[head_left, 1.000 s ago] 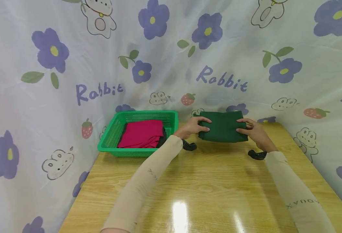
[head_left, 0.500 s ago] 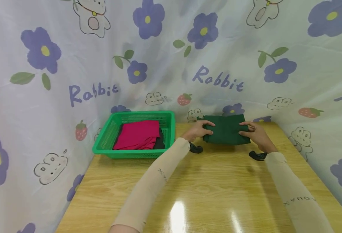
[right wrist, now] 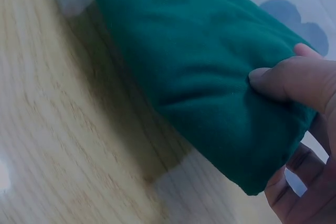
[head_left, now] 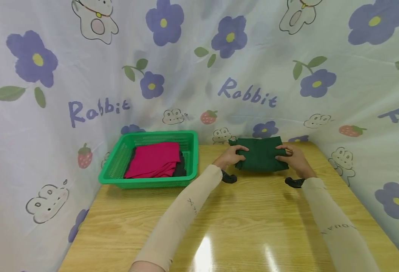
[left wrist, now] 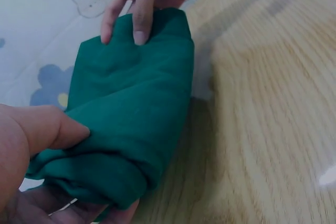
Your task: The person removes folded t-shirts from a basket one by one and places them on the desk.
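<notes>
A folded dark green piece of clothing is held between both hands near the back of the table. My left hand grips its left end; in the left wrist view the thumb presses on top and the fingers curl beneath the rolled folds. The right end is pinched by my right hand, thumb on the upper face and fingers under the edge in the right wrist view. A shadow lies on the wood under the green cloth.
At the back left stands a green plastic basket with a folded magenta garment on top of dark cloth. The wooden table ends against a printed curtain behind and at the left.
The green garment has come down slightly toward the table in both hands. The whole head view has shifted, so the basket and curtain appear further left.
</notes>
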Demonstrator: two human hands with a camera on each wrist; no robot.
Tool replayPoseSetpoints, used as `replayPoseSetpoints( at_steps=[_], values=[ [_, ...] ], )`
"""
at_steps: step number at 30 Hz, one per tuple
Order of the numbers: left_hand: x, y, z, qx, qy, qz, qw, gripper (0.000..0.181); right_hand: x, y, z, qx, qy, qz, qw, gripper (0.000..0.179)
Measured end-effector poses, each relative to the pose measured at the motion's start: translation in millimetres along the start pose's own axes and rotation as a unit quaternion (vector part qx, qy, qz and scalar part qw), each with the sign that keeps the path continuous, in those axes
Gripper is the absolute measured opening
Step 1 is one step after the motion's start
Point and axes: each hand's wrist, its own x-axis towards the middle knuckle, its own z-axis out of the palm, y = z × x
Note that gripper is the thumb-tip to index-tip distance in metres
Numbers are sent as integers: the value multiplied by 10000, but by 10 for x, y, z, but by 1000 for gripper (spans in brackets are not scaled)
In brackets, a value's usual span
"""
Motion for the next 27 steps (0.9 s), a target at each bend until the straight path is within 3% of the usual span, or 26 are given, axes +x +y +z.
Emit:
replayPoseSetpoints(
  at_steps=[6,13,27],
  values=[
    [10,-39,47,165,102,12,9998,37,17,25,37,-168,127,80,9997,49],
    [47,-109,107,75,126,-189,9997,37,72,118,76,-402,208,284,9986,46],
    [73,-140,133,88,176,-188,9996,40,123,88,111,-942,316,413,9942,48]
  ],
)
